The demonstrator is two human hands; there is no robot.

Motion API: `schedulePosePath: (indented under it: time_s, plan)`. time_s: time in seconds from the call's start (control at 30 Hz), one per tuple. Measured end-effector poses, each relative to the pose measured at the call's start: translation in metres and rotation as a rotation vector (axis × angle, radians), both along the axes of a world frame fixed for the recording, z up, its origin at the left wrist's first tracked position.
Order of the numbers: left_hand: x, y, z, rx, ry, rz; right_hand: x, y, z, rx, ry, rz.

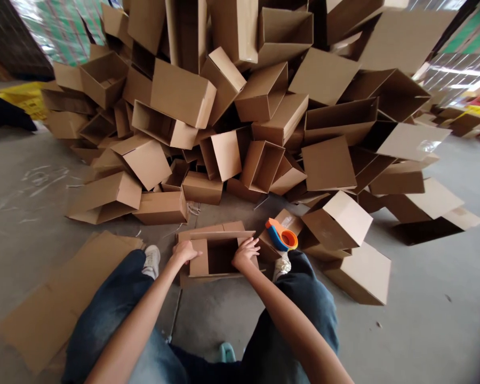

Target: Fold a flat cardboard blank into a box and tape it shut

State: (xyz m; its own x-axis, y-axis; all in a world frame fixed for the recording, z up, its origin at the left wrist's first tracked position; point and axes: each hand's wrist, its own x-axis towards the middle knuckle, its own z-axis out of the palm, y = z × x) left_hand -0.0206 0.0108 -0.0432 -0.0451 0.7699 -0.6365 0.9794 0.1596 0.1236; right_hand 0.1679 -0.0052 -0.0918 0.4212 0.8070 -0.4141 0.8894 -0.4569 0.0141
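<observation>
A small open cardboard box (216, 256) sits on the floor between my feet. My left hand (185, 250) is closed on the box's left flap. My right hand (246, 252) grips the right flap with curled fingers. An orange and blue tape dispenser (281, 236) rests on a box just right of my right hand.
A tall heap of empty cardboard boxes (240, 106) rises right behind the small box. Flattened cardboard sheets (64, 298) lie on the concrete floor at my left. More boxes (360, 272) lie at the right. My legs in dark trousers (116, 314) frame the box.
</observation>
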Motion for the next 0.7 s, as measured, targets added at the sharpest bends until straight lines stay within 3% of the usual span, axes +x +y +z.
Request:
schedulePosePath:
  time_s: [0.1,0.53,0.63,0.7]
  plan:
    - [0.001,0.000,0.000,0.012,0.008,0.008,-0.006,0.005,-0.003,-0.024,-0.166,-0.116]
    - [0.000,-0.004,0.003,0.052,-0.021,0.007,-0.009,0.008,-0.007,-0.004,-0.067,-0.152]
    - [-0.002,-0.005,0.002,0.052,-0.024,0.011,0.014,0.010,0.002,-0.088,0.063,-0.073]
    - [-0.002,-0.005,0.001,0.046,-0.031,0.016,0.043,0.013,0.011,-0.113,0.369,0.010]
